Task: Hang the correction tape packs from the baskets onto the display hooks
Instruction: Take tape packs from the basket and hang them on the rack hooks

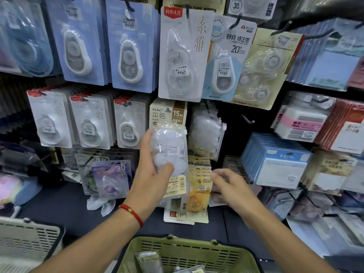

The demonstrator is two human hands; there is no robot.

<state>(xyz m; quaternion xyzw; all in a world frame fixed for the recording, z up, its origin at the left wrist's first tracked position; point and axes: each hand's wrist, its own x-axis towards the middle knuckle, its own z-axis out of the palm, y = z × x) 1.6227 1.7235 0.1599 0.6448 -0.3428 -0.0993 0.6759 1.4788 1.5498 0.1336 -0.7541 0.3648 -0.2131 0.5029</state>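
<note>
- Two hands are up at the display wall: the left hand (152, 170) clamps a crinkly clear bag of white correction tape packs (169, 152), held at centre against the hanging rows.
- The right hand (231, 186), at four o'clock of the bag, holds nothing, fingers loosely curled near the yellow carded packs (199, 186).
- A slotted green basket (189, 253) sits at six o'clock; a beige basket (27, 243) at eight.

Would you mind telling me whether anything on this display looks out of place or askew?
Yes. Below the purple pack, white wrappers lie loose on the dark shelf instead of hanging. One hook, right of the clear bags, sticks out bare. The upper packs overlap at slight tilts.
</note>
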